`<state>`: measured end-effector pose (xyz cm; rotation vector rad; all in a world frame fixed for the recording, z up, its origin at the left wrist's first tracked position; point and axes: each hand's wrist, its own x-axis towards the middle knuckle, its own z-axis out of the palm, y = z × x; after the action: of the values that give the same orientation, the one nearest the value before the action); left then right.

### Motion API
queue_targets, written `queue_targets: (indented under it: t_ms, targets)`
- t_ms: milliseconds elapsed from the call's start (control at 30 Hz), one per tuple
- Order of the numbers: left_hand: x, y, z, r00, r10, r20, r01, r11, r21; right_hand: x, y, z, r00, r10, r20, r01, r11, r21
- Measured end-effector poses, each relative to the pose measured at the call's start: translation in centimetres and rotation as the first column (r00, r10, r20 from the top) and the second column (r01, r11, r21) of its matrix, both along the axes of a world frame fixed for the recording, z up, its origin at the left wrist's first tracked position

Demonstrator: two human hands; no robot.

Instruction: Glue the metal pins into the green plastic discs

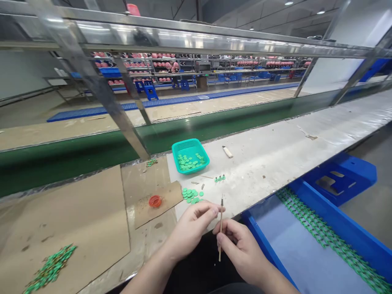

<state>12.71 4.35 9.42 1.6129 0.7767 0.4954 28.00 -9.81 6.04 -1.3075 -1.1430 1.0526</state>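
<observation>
My right hand (240,249) is closed on a thin wooden brush (221,232), held upright with its dark tip at the top. Beside the brush's upper part is my left hand (196,224), thumb and fingers pressed together; whatever they may pinch is too small to make out. Just beyond my hands lie loose green discs (190,195) on the pale table. A small orange-red dish (154,201) sits on a cardboard piece to the left. Farther back, a teal basket (174,160) holds more green discs. Several small green pieces with dark tops (219,178) stand in a row right of it.
A pile of green and brown parts (52,267) lies on cardboard at the lower left. A blue bin (346,228) with rows of green pieces is at the right, near a blue stool (355,173). A metal frame post (113,110) rises behind the table.
</observation>
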Motion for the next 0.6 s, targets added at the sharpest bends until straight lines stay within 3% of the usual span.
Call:
queue_targets:
  t_ms: [200,400,600]
  targets:
    - [-4.2,-4.2,-0.9,0.974,0.215,0.072,-0.182,0.930,-0.318,-4.0,0.8,-0.5,0.980,0.194,0.042,-0.193,0.981,-0.029]
    - [-8.2,-5.4,-2.1,0.913,0.401,0.077,-0.336,0.845,-0.415,-6.2,1.9,-0.8,0.931,0.355,0.086,-0.348,0.933,-0.087]
    - [-11.8,-6.0,-2.6,0.863,0.504,0.035,-0.436,0.777,-0.453,-5.1,2.7,0.7,0.918,0.300,0.260,-0.269,0.952,-0.148]
